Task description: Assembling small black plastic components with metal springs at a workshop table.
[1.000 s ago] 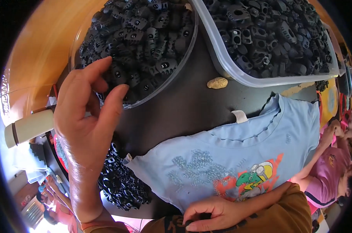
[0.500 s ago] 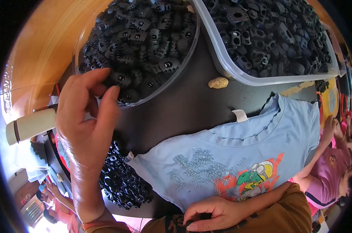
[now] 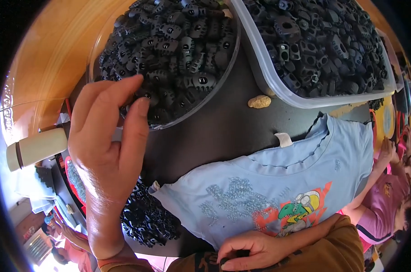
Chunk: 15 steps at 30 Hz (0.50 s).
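My left hand (image 3: 108, 122) is over the near left edge of a round clear tub (image 3: 223, 86) full of black plastic cord locks (image 3: 169, 45). Its thumb and forefinger are apart, level with a cord lock, with nothing plainly gripped. My right hand (image 3: 255, 249) lies low in front of me at the shirt's near edge, fingers curled round a small black piece that is mostly hidden. A light blue T-shirt (image 3: 278, 177) with a cartoon print is spread out beyond it. Many small metal springs (image 3: 237, 195) are scattered on the cloth.
A clear rectangular bin (image 3: 278, 93) of loose black plastic parts stands at the far right. Between it and the shirt lies a peanut (image 3: 259, 101). A black heap of small parts (image 3: 151, 217) sits left of the shirt. Other people are at the far sides.
My left hand has shifted a little to the right along the tub's edge. The view has moved slightly, and my right hand keeps its curled pose.
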Tool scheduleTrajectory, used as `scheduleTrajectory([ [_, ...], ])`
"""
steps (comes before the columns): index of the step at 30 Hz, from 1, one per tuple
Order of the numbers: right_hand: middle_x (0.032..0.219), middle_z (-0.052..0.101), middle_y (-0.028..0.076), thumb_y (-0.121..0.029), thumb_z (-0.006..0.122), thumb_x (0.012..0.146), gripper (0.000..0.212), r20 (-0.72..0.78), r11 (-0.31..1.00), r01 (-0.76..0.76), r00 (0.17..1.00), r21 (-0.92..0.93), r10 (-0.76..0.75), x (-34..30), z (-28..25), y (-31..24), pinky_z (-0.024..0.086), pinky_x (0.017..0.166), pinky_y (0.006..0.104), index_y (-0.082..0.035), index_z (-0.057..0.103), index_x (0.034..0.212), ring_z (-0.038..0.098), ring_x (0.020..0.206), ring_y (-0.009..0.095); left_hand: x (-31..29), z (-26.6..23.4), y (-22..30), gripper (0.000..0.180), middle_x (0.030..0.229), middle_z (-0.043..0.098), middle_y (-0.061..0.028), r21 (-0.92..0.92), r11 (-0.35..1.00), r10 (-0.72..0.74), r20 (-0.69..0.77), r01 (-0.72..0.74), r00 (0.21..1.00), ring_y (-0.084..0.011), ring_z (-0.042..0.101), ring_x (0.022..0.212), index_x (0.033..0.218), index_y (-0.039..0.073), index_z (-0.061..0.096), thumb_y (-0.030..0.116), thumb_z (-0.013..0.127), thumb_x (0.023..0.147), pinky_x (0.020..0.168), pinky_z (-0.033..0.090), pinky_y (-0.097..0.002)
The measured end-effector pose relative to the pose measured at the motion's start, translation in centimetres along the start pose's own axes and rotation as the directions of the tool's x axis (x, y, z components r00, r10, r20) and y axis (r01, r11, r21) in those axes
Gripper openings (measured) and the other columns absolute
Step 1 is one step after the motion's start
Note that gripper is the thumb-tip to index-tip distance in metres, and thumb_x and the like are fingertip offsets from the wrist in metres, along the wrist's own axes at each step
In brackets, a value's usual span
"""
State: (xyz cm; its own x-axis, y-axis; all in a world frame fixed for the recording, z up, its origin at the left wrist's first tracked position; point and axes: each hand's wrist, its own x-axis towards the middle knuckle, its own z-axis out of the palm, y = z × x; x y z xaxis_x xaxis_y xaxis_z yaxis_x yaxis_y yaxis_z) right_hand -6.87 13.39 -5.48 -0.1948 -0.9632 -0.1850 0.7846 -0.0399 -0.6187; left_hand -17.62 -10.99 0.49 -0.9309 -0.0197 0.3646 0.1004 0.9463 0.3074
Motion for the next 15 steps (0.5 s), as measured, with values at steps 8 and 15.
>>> scheduleTrajectory([
  [8,0.078,0.057,0.000,-0.019,0.058,0.090,0.016,0.042,0.999,0.032,0.999,-0.007,-0.032,-0.2,0.0,0.0,0.042,0.061,0.0221,-0.004,0.055,0.096,0.053,0.071,0.005,0.8,0.2,-0.9,0.015,0.082,0.056,-0.0103,0.030,0.999,-0.030,0.019,0.030,0.999,-0.0171,0.055,0.068,0.095,-0.002,0.064,0.000,0.059,0.081,0.060,0.044,-0.0240],
  [15,0.077,0.056,0.000,-0.017,0.058,0.090,0.016,0.070,1.000,-0.012,0.997,-0.002,0.012,-0.5,-0.2,0.1,0.041,0.060,0.0217,-0.004,0.055,0.098,0.051,0.070,0.005,-1.5,-0.8,-1.0,0.018,0.084,0.057,-0.0099,0.126,0.991,0.052,-0.016,-0.049,0.999,-0.0162,0.055,0.069,0.095,-0.001,0.064,-0.002,0.060,0.078,0.061,0.043,-0.0237],
])
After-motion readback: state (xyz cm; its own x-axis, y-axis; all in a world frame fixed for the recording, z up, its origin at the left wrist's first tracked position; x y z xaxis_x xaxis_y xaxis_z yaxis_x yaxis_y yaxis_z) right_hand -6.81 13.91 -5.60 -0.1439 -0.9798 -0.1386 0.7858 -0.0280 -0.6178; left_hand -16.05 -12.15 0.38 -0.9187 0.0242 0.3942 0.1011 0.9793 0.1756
